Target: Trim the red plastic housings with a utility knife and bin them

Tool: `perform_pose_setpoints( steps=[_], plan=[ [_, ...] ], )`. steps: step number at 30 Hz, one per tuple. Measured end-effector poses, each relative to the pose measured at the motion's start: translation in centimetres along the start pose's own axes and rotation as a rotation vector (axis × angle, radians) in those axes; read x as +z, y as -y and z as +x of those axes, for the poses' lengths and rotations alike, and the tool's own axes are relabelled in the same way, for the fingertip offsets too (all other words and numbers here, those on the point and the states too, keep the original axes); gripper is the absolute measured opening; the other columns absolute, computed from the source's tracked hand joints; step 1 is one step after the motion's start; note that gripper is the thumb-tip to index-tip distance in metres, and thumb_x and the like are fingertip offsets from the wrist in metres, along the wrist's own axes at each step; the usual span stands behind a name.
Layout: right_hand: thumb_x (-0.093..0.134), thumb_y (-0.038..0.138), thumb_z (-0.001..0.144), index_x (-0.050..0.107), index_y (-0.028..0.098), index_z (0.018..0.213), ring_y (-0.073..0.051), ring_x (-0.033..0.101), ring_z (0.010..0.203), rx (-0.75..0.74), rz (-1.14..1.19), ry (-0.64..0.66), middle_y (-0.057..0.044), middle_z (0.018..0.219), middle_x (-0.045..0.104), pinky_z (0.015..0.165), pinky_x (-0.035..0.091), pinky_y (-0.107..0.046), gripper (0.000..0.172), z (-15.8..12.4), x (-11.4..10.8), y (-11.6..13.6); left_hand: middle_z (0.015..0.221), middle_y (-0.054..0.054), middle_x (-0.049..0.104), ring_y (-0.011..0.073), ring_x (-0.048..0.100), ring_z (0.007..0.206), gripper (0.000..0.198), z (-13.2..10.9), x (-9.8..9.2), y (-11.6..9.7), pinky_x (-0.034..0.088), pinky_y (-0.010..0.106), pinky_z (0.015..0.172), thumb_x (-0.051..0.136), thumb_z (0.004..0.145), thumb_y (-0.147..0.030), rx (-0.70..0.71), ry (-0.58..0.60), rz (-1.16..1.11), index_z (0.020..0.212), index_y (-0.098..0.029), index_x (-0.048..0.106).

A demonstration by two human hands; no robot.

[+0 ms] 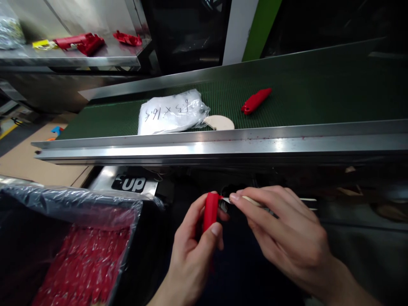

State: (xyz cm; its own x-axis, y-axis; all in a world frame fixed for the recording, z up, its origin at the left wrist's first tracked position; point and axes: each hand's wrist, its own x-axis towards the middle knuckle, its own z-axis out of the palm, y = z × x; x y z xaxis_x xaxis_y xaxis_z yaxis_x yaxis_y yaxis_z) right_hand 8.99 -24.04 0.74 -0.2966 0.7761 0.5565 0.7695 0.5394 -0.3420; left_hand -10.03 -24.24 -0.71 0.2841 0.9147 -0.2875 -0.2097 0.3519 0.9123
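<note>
Upright between the thumb and fingers of my left hand (196,244) is a red plastic part (211,211). My right hand (283,229) is closed round a thin knife with a pale handle (253,201). The knife's blade (225,199) points left and meets the upper right edge of the red part, where a small red bit shows. Both hands are in front of the conveyor, below its metal rail. My fingers hide the lower end of the red part and some of the knife's handle.
A green conveyor belt (111,121) with a metal rail (178,146) runs across. On it lie a plastic-wrapped white pack (168,112), a pale flat piece (223,122) and another red part (256,101). A lined bin (138,212) of red parts stands left. More red pieces (79,42) lie on a metal table.
</note>
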Motion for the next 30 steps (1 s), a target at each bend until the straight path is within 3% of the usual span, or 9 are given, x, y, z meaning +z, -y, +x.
perform_pose_setpoints(
  steps=[4, 8, 11, 30],
  plan=[
    [0.06, -0.005, 0.083, 0.065, 0.014, 0.12, -0.021, 0.062, 0.096, 0.127, -0.013, -0.153, -0.011, 0.107, 0.067, 0.082, 0.051, -0.038, 0.042, 0.3, -0.5, -0.8, 0.099, 0.008, 0.066, 0.008, 0.055, 0.061, 0.042, -0.5, 0.1, 0.0, 0.043, 0.02, 0.058, 0.061, 0.089, -0.035, -0.068, 0.143, -0.122, 0.128, -0.023, 0.055],
    [0.055, -0.005, 0.086, 0.063, 0.011, 0.122, -0.02, 0.059, 0.104, 0.109, 0.171, -0.013, -0.011, 0.113, 0.063, 0.086, 0.05, -0.036, 0.04, -0.2, -0.7, 0.3, 0.099, 0.01, 0.067, 0.0107, 0.058, 0.056, 0.041, 0.0, 0.1, -0.4, 0.041, 0.02, 0.05, 0.055, 0.089, -0.032, -0.175, 0.157, -0.307, 0.128, -0.019, 0.052],
    [0.054, -0.008, 0.085, 0.062, 0.009, 0.122, -0.019, 0.058, 0.106, 0.076, 0.229, -0.02, -0.012, 0.114, 0.062, 0.088, 0.05, -0.036, 0.041, -0.5, -0.4, 1.4, 0.096, 0.01, 0.066, 0.0111, 0.057, 0.052, 0.043, 0.3, 0.1, -0.9, 0.042, 0.023, 0.049, 0.054, 0.088, -0.034, -0.24, 0.179, -0.374, 0.128, -0.017, 0.051],
    [0.055, -0.005, 0.086, 0.061, 0.01, 0.125, -0.019, 0.057, 0.107, 0.043, 0.233, -0.019, -0.012, 0.116, 0.061, 0.086, 0.05, -0.035, 0.042, -0.9, -0.2, 1.6, 0.092, 0.01, 0.066, 0.0109, 0.058, 0.05, 0.041, 0.3, 0.2, 0.0, 0.044, 0.021, 0.046, 0.053, 0.089, -0.034, -0.196, 0.28, -0.474, 0.128, -0.02, 0.055]
  ],
)
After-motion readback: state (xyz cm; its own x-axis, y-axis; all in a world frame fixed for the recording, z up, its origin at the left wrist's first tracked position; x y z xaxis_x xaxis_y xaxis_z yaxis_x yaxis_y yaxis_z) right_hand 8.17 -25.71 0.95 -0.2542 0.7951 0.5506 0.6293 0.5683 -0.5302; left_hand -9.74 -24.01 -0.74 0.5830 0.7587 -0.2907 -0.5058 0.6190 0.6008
